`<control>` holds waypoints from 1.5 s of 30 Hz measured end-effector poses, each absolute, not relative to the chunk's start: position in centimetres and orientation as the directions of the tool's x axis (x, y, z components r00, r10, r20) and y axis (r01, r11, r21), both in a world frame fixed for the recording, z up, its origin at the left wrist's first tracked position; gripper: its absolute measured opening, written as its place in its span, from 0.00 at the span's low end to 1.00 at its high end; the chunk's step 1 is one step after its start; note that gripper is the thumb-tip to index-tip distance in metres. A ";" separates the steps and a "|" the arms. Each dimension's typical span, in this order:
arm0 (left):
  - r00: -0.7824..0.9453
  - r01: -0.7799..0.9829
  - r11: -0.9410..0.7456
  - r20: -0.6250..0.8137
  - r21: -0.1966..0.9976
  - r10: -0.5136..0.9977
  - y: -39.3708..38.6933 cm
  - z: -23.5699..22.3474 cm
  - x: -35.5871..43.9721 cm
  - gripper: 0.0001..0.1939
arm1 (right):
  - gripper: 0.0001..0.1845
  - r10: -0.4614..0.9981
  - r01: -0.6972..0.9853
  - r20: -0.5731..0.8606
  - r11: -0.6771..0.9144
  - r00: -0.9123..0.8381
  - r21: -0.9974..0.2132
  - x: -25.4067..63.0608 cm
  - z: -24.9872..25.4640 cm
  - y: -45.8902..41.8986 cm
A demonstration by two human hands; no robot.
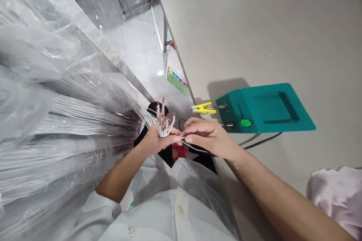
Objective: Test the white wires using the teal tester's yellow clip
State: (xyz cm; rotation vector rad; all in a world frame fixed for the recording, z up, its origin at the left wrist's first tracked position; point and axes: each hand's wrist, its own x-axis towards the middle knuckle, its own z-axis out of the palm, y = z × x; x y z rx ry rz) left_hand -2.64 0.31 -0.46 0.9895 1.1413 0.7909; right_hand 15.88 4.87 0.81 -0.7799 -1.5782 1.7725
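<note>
Head view: our left hand clamps white wires with reddish ends just off the edge of the tabletop, our right hand pinching a pale wire, apparently handling singly, the next move calling for steadiness.
</note>
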 end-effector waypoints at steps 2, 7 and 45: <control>0.187 0.010 0.405 -0.400 0.914 0.897 0.4 -0.3 -2.7 0.18 | 0.13 0.754 -0.053 0.053 0.024 -0.654 -0.998 16.5 1.6 5.2; 0.108 0.073 0.342 -0.349 0.937 0.931 0.6 0.5 -2.0 0.17 | 0.07 0.851 0.018 0.130 0.161 -0.509 -0.987 16.2 2.1 4.8; -0.183 0.086 0.251 -0.232 0.964 0.955 1.1 1.3 -0.2 0.12 | 0.08 0.939 0.294 0.199 0.281 -0.281 -0.914 14.2 -0.2 2.9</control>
